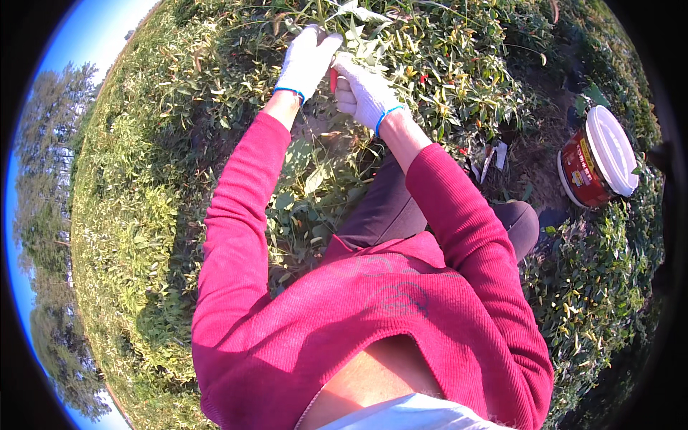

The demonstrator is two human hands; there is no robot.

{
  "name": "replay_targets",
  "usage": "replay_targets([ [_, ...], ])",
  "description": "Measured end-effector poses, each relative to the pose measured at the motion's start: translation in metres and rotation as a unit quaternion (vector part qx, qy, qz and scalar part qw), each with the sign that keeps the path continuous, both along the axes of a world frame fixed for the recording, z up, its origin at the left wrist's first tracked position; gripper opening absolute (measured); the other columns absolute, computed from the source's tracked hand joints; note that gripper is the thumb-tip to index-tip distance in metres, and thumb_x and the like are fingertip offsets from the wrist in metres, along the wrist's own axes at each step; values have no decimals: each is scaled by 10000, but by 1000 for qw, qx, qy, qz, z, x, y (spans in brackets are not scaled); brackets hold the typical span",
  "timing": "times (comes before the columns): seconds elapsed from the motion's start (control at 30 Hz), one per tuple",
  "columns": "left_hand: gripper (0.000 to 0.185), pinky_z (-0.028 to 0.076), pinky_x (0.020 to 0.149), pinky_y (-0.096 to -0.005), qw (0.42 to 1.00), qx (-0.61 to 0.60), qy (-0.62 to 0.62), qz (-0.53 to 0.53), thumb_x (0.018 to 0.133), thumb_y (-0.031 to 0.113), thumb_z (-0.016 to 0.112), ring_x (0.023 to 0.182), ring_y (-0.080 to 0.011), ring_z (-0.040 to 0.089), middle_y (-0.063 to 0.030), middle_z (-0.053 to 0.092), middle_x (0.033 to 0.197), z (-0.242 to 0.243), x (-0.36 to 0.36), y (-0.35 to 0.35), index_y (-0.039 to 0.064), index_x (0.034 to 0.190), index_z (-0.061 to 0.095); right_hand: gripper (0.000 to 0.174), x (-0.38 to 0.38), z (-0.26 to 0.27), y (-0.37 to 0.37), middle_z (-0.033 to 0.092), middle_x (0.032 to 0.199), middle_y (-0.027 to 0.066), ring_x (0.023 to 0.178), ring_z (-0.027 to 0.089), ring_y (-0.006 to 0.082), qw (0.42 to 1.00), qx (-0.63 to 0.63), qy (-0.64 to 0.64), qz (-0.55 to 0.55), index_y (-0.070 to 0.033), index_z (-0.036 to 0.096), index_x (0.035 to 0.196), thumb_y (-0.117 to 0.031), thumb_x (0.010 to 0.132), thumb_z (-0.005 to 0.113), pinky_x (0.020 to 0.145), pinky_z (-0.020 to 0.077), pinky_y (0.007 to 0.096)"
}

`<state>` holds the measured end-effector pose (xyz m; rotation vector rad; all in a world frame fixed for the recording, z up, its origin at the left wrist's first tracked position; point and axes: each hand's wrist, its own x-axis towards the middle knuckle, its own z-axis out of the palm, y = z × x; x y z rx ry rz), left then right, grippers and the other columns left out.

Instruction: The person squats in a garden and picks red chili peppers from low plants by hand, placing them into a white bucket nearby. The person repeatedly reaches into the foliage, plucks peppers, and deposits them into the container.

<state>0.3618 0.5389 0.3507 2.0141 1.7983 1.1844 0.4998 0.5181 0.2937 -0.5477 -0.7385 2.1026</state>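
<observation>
My left hand [307,63], in a white knitted glove with a blue cuff edge, is at the top of the view. Its thumb and fingers close around a leafy green plant's stem [320,12], though the fingertips are partly hidden. Just right of it is my right hand [368,92], gloved alike, with the fingers curled in. A red chili pepper [333,80] sticks out of that hand by the thumb. Broad pale leaves [365,45] lie against both hands. Pepper plants [430,70] with yellowish-green and a few red pods surround them.
A red and white plastic bucket [583,166] with printed writing stands tilted in view at the right; its white lid [613,150] appears on top. White scraps [492,160] lie on soil nearby. My bent knee [516,226] is between the bucket and my body. Trees [48,177] rise far left.
</observation>
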Motion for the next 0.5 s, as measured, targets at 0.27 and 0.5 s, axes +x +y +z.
replay_targets([
  [0.27,418,490,932,-372,998,-24,4,61,972,355,631,1031,-268,651,-155,716,1140,46,-176,40,13,1202,697,322,7,15,-54,499,642,-11,483,434,93,950,216,-126,186,-80,577,794,-312,1012,535,443,302,248],
  [0.5,410,437,1059,-316,985,19,-169,-13,995,90,491,1236,-219,581,-133,648,1327,72,-258,7,70,1391,596,123,8,26,-59,515,693,5,514,481,107,969,100,19,227,-44,583,1028,-151,971,565,429,364,255],
])
